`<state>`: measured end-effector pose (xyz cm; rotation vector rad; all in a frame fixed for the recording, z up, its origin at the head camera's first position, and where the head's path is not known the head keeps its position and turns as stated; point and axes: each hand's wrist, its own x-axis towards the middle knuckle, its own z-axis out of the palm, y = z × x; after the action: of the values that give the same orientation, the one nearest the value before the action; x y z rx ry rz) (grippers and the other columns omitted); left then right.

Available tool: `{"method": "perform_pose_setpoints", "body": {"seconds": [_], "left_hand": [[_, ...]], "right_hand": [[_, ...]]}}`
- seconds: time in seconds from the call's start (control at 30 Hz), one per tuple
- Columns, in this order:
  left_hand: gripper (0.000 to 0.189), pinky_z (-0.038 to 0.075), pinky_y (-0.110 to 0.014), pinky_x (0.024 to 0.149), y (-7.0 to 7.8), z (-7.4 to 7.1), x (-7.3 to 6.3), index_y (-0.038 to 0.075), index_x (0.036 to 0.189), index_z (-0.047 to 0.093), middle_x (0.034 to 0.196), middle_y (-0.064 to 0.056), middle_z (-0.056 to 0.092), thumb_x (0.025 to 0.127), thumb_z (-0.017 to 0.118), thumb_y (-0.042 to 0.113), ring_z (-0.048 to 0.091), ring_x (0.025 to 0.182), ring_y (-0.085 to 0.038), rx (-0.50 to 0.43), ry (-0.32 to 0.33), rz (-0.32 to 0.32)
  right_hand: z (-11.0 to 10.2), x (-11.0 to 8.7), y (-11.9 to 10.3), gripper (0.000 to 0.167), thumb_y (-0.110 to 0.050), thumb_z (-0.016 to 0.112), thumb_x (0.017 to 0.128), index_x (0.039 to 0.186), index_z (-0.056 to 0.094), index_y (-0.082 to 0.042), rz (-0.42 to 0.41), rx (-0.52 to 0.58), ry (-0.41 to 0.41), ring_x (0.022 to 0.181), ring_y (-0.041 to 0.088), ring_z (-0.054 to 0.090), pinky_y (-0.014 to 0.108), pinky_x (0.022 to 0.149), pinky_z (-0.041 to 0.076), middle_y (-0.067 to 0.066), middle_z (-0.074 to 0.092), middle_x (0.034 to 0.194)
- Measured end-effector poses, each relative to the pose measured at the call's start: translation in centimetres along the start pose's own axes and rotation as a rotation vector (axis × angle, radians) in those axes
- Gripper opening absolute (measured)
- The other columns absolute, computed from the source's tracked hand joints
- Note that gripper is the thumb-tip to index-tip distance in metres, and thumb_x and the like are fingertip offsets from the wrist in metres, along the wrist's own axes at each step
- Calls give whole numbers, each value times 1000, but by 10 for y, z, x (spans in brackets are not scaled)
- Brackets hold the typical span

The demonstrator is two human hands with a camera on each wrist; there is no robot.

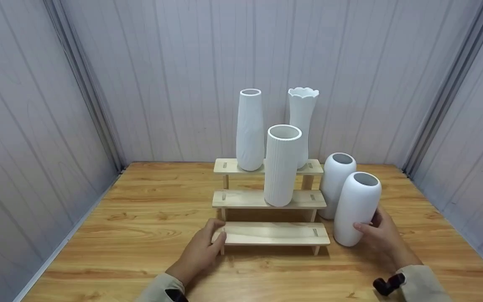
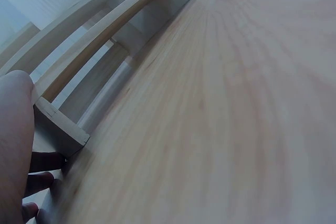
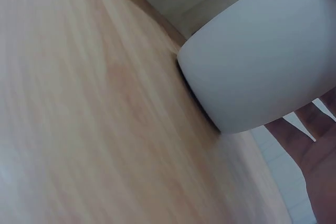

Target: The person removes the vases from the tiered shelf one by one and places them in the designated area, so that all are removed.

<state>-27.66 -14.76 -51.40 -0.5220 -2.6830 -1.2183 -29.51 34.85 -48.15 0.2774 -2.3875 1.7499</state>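
Observation:
A smooth white vase (image 1: 357, 209) leans slightly in my right hand (image 1: 386, 237), the thumb on its front and the fingers round its far side. In the right wrist view a dark line runs under the base of this vase (image 3: 257, 61), close over the table. My left hand (image 1: 201, 249) grips the left end of the lowest step of a wooden tiered stand (image 1: 271, 233). In the left wrist view, fingers of the left hand (image 2: 16, 135) reach round the end of the stand (image 2: 63, 127).
A ribbed white vase (image 1: 281, 172) stands on the middle step. On the top step are a tall tapered vase (image 1: 250, 132) and one with a scalloped rim (image 1: 302, 113). Another smooth vase (image 1: 336, 184) stands right of the stand. Panelled walls (image 1: 183, 75) enclose the wooden table (image 1: 141, 218).

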Motion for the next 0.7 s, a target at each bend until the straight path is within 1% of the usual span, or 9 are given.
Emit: {"method": "perform_pose_setpoints", "body": {"seconds": [0.1,0.13,0.33,0.37,0.4,0.47,0.6,0.63,0.7], "left_hand": [[38,38,-56,110,0,0,1,13,132,50,138,-14,59,106,47,42,52,134,-35,-2,-14,-9],[39,38,-56,110,-1,0,1,13,132,51,132,-12,63,106,48,42,54,131,-33,-2,-15,-12],[38,37,-56,110,-1,0,2,13,131,51,130,-12,64,106,49,42,54,131,-33,3,-2,-8],[37,37,-56,111,-1,0,1,13,131,51,135,-13,61,106,49,41,52,134,-34,3,2,-9],[37,38,-56,110,-1,0,1,14,131,52,130,-13,64,106,49,42,54,131,-34,2,3,-9],[37,38,-55,110,-1,0,1,14,130,52,129,-13,64,106,49,41,55,129,-33,0,5,-9],[35,40,-56,108,0,0,1,15,130,52,127,-12,65,106,50,41,57,125,-31,2,7,-11],[35,39,-56,108,0,0,1,15,130,52,132,-12,63,106,50,41,56,128,-32,5,8,-13],[35,39,-56,109,0,0,1,16,130,52,132,-12,63,106,50,41,55,129,-32,9,7,-17]], "right_hand": [[0,-1,3,69,-5,71,90,148,35,-12,0,47,-9,117,-1,54,17,93,45,-19,57,127],[0,-1,3,69,-5,70,90,148,35,-13,5,59,-12,117,-1,54,17,93,45,-20,57,127],[0,-2,4,69,-6,70,91,149,35,-17,33,81,-39,119,0,53,17,95,44,-18,56,130],[0,-3,3,69,-6,70,91,149,35,-18,38,82,-42,119,0,53,17,95,44,-17,56,130],[0,-3,2,70,-6,71,91,149,35,-18,43,84,-45,120,0,53,17,95,44,-17,55,131],[0,-3,1,70,-5,71,91,150,34,-17,44,91,-46,120,1,53,17,95,44,-16,55,131],[-1,-4,1,74,-8,74,90,152,33,-15,52,55,-31,119,-1,52,16,95,43,-14,54,133],[-2,-4,1,75,-8,74,90,153,33,-14,54,45,-31,120,-1,52,16,95,43,-11,53,135],[-3,-3,1,78,-11,76,90,154,32,-14,67,23,-24,120,-1,51,16,95,43,-6,51,139]]}}
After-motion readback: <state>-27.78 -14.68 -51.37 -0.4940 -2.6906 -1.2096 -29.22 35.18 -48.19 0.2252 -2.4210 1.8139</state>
